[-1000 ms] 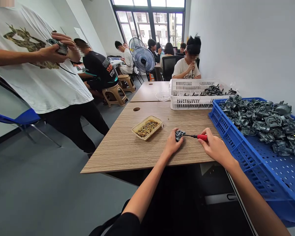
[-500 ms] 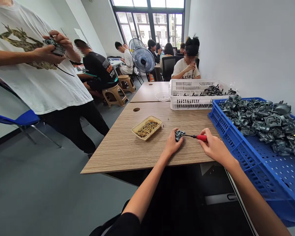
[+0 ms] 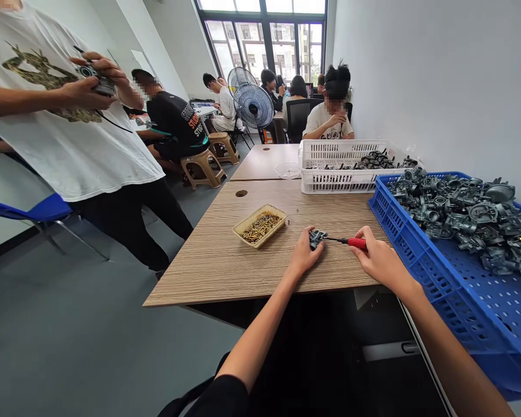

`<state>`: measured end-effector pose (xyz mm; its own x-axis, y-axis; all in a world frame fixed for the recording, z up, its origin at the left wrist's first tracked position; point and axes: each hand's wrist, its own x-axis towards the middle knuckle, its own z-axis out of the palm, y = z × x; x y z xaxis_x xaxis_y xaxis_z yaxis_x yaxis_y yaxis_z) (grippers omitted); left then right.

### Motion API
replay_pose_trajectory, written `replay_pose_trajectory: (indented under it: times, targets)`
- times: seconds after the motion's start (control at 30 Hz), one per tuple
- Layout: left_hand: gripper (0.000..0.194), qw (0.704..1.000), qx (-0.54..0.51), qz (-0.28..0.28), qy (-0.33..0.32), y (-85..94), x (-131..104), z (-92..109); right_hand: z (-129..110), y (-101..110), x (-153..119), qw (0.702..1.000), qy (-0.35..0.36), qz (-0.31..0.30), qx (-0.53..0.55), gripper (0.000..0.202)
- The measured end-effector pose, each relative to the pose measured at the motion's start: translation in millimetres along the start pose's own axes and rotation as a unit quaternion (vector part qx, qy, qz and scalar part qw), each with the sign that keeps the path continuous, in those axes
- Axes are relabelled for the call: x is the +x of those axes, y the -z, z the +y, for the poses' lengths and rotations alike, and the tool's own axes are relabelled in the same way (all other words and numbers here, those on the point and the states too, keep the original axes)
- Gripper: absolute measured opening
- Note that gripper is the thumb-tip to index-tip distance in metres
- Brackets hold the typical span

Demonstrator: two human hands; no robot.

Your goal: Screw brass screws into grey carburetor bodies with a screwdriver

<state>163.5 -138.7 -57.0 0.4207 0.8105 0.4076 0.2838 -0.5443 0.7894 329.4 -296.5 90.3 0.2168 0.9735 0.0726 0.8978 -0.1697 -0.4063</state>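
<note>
My left hand (image 3: 304, 253) is closed round a small grey metal carburetor (image 3: 316, 238), held just over the table top. In my right hand (image 3: 375, 258) is a screwdriver with a red handle (image 3: 356, 243); its dark shaft points left and its tip meets the right side of the carburetor. The exact spot where the tip sits is too small to make out. To the left of my hands stands a cream tray (image 3: 265, 237) of small brass-coloured parts. Two tiny loose pieces lie on the wood near the tray's right end.
On the right a blue crate (image 3: 438, 278) holds a heap of metal carburetors (image 3: 469, 208). A white basket (image 3: 342, 184) with dark parts stands at the back. At left a standing person (image 3: 82, 150) handles a similar metal part. Another person sits beyond the basket.
My hands, the carburetor and the screwdriver keep nearly the same place. The standing person's hands have shifted slightly on their part.
</note>
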Motion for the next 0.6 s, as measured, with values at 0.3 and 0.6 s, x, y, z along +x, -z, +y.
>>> replay_pose_trajectory:
  times: [0.3, 0.6]
  targets:
    - [0.047, 1.0, -0.006, 0.0, -0.001, 0.7, 0.0, 0.1, -0.9, -0.3, 0.0, 1.0, -0.009, 0.008, -0.009, 0.015]
    - [0.047, 1.0, -0.005, 0.005, -0.004, 0.1, -0.5, -2.3, 0.8, -1.3, 1.1, 1.0, -0.014, 0.009, -0.007, 0.015]
